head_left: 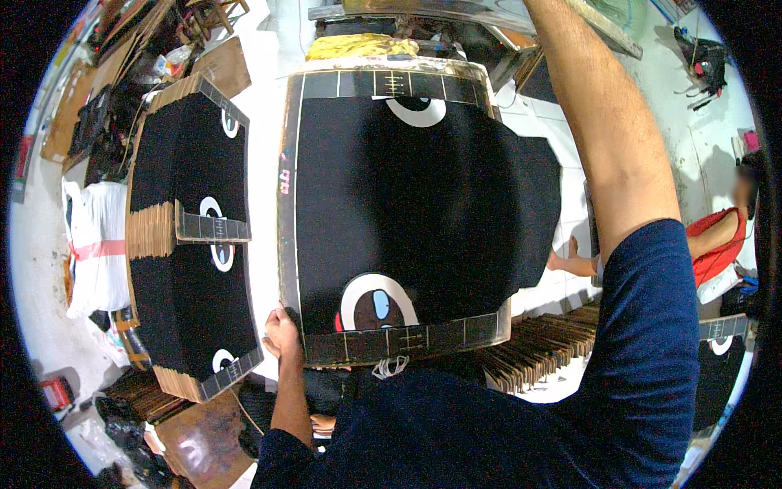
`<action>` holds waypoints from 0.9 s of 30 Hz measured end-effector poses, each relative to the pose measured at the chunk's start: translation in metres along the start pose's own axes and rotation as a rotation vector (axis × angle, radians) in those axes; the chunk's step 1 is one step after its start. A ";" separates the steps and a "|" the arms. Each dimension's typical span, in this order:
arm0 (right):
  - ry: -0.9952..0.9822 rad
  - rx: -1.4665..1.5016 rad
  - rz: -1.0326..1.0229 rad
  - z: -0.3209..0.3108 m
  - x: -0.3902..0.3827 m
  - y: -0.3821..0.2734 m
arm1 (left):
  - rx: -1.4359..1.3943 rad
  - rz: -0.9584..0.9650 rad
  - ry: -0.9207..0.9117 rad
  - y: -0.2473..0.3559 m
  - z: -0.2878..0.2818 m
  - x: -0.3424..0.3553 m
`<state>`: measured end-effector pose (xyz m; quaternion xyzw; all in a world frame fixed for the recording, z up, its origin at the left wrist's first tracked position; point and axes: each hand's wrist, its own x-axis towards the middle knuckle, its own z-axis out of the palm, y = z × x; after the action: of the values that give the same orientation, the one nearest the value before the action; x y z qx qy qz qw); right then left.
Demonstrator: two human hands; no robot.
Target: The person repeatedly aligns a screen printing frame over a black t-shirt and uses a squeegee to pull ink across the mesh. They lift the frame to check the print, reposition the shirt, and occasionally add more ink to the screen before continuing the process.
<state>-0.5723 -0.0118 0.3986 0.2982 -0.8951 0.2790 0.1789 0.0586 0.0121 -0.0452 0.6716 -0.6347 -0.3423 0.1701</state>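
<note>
A large black sheet lies in front of me, printed with white-rimmed cartoon eyes and dark grey ruled strips along its far and near ends. Under it shows the worn pale rim of a board. My left hand is at the board's near left corner, fingers curled closed against the edge; the fingertips are partly hidden. My right arm stretches forward past the sheet's right side. Its hand lies beyond the top of the picture.
At left stands a stack of brown cardboard pieces with matching black printed faces. More cardboard edges line up at near right. A yellow cloth lies beyond the board. Another person's bare limb and red clothing show at right.
</note>
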 end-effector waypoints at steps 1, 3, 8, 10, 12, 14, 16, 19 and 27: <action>0.004 0.025 0.011 0.000 0.004 0.001 | 0.017 -0.057 -0.031 -0.002 -0.002 0.002; 0.018 0.039 0.001 0.000 0.011 0.004 | -0.114 -0.039 -0.071 -0.009 -0.009 0.006; -0.024 -0.089 -0.027 0.000 0.025 0.000 | -0.299 0.125 -0.230 -0.019 -0.012 0.004; 0.073 -0.069 -0.030 0.001 0.027 -0.005 | -0.010 0.052 -0.265 -0.015 -0.012 -0.001; 0.025 -0.051 -0.006 -0.001 0.030 -0.008 | 0.162 0.045 -0.268 -0.008 -0.010 -0.007; 0.005 -0.037 0.012 -0.002 0.033 -0.008 | 0.190 0.050 -0.257 0.001 -0.007 -0.015; -0.015 -0.046 0.017 -0.003 0.036 -0.009 | 0.189 0.154 -0.155 0.008 -0.003 -0.024; -0.021 -0.057 0.012 -0.004 0.040 -0.011 | 0.174 0.157 -0.114 0.017 -0.002 -0.033; 0.002 -0.054 -0.013 -0.012 0.037 -0.013 | 0.175 -0.003 -0.166 0.039 0.002 -0.015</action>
<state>-0.5904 -0.0291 0.4309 0.2986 -0.9002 0.2539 0.1897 0.0291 0.0218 -0.0174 0.6544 -0.6729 -0.3402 0.0572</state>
